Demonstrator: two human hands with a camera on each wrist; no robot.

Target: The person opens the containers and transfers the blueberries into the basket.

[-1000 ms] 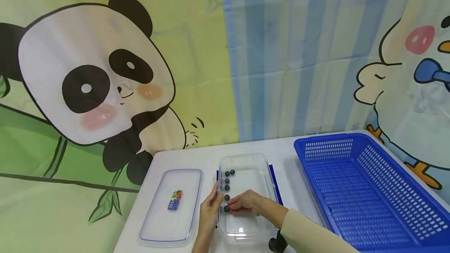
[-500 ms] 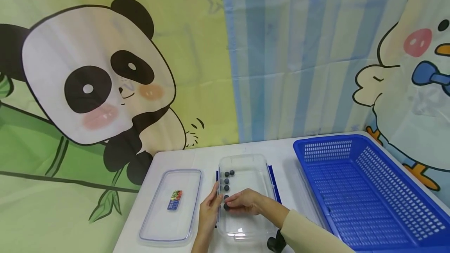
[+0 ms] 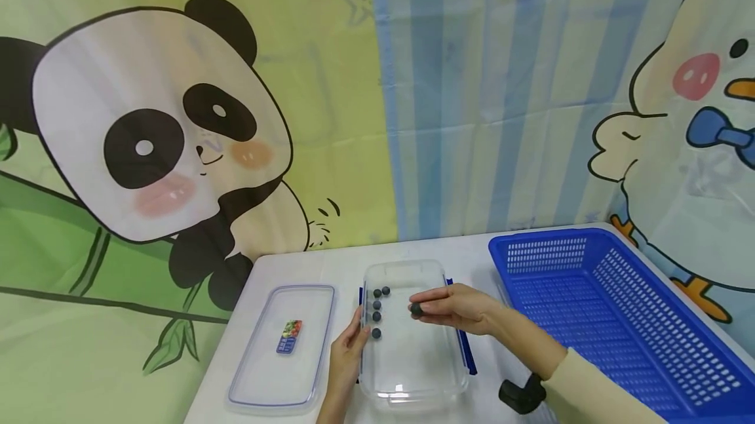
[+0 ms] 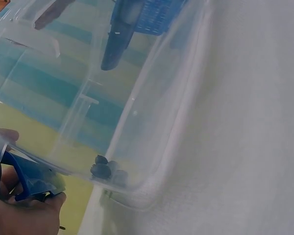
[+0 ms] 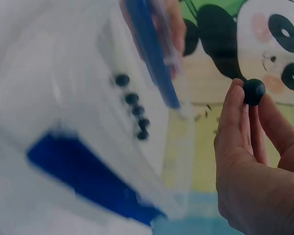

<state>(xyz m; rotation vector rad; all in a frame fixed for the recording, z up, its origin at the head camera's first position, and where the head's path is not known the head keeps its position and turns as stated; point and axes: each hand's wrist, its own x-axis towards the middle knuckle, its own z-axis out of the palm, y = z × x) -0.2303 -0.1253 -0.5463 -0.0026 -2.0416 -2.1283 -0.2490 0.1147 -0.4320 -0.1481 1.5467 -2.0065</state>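
A clear plastic storage box (image 3: 415,368) with blue side clips stands on the white table. Along its inner left side lie several small dark balls (image 3: 376,316), blueberry-like in look, mostly in a row. My left hand (image 3: 343,362) grips the box's left side, thumb near the rim; in the left wrist view its fingers curl by the blue clip (image 4: 34,176). Above the middle of the box, my right hand (image 3: 463,309) pinches one dark ball (image 5: 255,92) between thumb and fingertips, raised over the other balls.
A clear lid (image 3: 282,378) with a fruit-printed sticker (image 3: 289,337) lies flat to the left. On the right is a big blue mesh basket (image 3: 551,238). A printed curtain (image 3: 448,116) hangs behind the table. A black wrist mount (image 3: 523,394) shows near the right forearm.
The right hand has picked up the nearest ball of the row and carried it up and to the right. The left hand stays on the box's left side.
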